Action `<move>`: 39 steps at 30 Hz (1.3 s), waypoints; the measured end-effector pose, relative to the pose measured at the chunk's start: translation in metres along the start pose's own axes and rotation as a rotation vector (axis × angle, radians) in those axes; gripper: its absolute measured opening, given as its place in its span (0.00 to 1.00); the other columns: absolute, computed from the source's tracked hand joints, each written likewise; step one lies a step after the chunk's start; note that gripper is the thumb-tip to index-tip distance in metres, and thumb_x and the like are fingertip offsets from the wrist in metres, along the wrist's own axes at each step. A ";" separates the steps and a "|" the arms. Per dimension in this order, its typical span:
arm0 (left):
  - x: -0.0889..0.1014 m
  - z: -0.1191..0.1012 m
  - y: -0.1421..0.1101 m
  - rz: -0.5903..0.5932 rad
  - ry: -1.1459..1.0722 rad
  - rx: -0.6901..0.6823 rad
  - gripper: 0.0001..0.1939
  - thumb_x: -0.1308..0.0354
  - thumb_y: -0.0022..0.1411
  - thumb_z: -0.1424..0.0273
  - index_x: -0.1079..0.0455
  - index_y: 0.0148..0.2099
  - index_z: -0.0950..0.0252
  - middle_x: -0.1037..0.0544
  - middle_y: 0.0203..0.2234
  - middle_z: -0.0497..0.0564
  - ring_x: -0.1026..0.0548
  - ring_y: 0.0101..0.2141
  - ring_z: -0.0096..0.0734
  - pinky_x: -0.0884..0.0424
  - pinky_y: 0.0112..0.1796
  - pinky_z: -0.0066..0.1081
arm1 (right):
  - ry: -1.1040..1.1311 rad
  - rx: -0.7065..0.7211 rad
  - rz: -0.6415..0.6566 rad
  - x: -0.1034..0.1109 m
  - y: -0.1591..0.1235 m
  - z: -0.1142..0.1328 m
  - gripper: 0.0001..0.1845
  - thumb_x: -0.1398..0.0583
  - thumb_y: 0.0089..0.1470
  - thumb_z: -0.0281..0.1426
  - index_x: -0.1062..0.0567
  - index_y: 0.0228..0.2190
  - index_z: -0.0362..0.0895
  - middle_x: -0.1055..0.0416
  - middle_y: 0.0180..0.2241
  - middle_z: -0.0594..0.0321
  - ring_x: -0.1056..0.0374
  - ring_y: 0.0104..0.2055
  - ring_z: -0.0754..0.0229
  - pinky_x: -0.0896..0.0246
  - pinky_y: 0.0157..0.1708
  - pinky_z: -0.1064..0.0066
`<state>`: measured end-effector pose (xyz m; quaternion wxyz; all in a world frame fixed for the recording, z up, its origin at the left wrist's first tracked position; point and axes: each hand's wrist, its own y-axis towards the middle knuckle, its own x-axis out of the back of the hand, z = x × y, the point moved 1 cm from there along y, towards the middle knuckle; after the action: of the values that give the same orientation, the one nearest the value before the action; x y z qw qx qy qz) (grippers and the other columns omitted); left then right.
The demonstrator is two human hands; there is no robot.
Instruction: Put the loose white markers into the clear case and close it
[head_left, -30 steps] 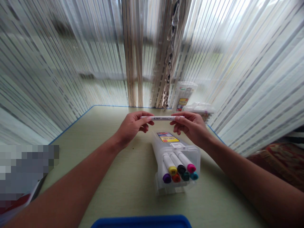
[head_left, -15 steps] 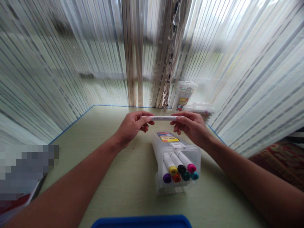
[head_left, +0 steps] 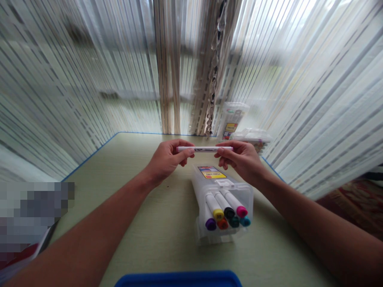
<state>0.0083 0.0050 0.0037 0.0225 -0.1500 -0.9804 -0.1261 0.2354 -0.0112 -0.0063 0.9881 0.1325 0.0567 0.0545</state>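
Observation:
I hold a white marker (head_left: 205,149) level above the table, one end in each hand. My left hand (head_left: 167,159) pinches its left end and my right hand (head_left: 241,159) pinches its right end. Just below them a clear plastic marker case (head_left: 206,187) lies on its side on the pale green table (head_left: 143,223). Several markers with purple, yellow, orange, black, green, pink and teal caps stick out of its near opening.
More clear marker packs (head_left: 236,119) stand and lie at the table's far right corner. Striped sheer curtains (head_left: 89,79) surround the table. A blue tray edge (head_left: 179,279) shows at the bottom. A blurred patch covers the left edge.
The marker has tipped slightly and sits a little lower in my fingers. My hands stay in nearly the same place.

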 end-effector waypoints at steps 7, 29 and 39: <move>-0.001 0.001 0.000 0.002 0.002 -0.011 0.16 0.33 0.55 0.63 0.23 0.42 0.69 0.22 0.27 0.50 0.32 0.22 0.22 0.34 0.26 0.26 | 0.008 -0.005 0.001 0.000 0.000 -0.001 0.15 0.27 0.45 0.36 0.19 0.33 0.41 0.21 0.26 0.58 0.28 0.20 0.63 0.36 0.17 0.75; 0.000 0.002 0.001 0.005 -0.104 0.042 0.14 0.36 0.57 0.67 0.23 0.44 0.71 0.19 0.29 0.54 0.30 0.23 0.22 0.32 0.27 0.26 | 0.041 0.003 -0.001 0.001 0.001 0.000 0.13 0.28 0.45 0.34 0.19 0.32 0.39 0.21 0.25 0.57 0.28 0.19 0.64 0.36 0.16 0.77; 0.000 0.003 0.001 0.007 -0.038 -0.004 0.16 0.33 0.56 0.64 0.23 0.44 0.70 0.20 0.28 0.53 0.31 0.22 0.22 0.33 0.26 0.26 | 0.027 0.004 0.008 0.001 0.001 -0.001 0.12 0.28 0.47 0.33 0.19 0.33 0.40 0.21 0.25 0.58 0.28 0.20 0.64 0.36 0.16 0.77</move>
<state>0.0091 0.0070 0.0011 0.0041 -0.1559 -0.9798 -0.1250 0.2358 -0.0098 -0.0066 0.9867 0.1341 0.0696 0.0603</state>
